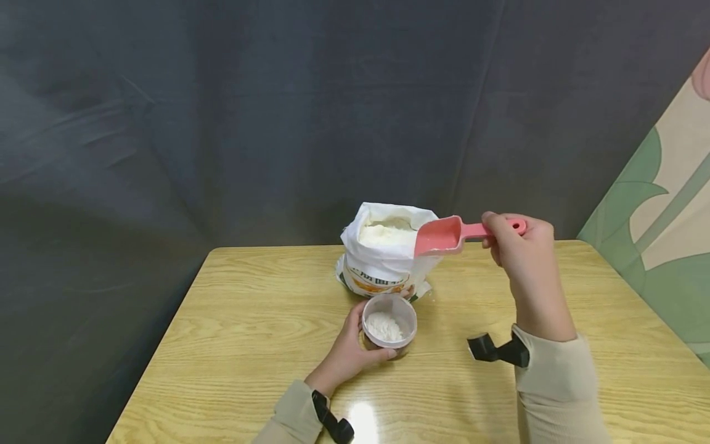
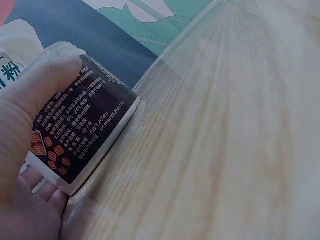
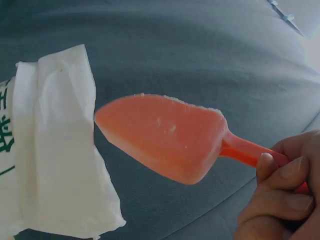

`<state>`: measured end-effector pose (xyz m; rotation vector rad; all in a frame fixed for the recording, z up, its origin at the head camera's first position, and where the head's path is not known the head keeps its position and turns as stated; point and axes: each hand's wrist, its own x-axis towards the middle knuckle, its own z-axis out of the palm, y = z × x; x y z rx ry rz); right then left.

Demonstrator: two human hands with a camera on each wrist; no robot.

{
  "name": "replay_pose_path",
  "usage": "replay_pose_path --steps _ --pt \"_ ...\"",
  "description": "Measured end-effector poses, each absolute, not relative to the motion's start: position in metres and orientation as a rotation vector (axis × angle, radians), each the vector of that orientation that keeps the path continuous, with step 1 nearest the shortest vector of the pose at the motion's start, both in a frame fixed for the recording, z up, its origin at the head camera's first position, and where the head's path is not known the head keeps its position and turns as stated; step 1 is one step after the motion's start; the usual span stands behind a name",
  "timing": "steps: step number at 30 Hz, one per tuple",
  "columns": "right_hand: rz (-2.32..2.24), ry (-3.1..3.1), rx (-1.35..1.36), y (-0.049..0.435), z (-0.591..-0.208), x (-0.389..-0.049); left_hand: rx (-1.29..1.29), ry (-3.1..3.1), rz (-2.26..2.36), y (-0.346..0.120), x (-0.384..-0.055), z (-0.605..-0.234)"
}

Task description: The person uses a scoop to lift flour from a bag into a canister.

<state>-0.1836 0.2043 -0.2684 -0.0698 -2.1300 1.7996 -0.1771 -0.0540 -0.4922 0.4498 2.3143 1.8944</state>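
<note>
Left fingers (image 1: 355,315) grip cup (image 2: 82,112) — label (image 2: 92,127) reads "GB/T 20980", left wrist view only. Right fingers (image 3: 282,201) hold pink scoop (image 3: 165,135); cup's powder (image 1: 384,327): head view only.

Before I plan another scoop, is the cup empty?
No, the head view shows white powder lying inside the cup that the left hand holds.

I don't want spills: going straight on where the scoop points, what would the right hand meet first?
Probably the open bag: the scoop in the right hand points at its side. Whether scoop and bag touch is unclear.
</note>
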Motion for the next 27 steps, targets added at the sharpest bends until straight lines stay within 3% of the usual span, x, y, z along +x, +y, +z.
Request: replay_pose_path --steps 27 --pt "1.189 -2.539 0.043 0.178 -0.272 -0.232 0.455 2.323 1.898 -0.053 -0.177 -0.493"
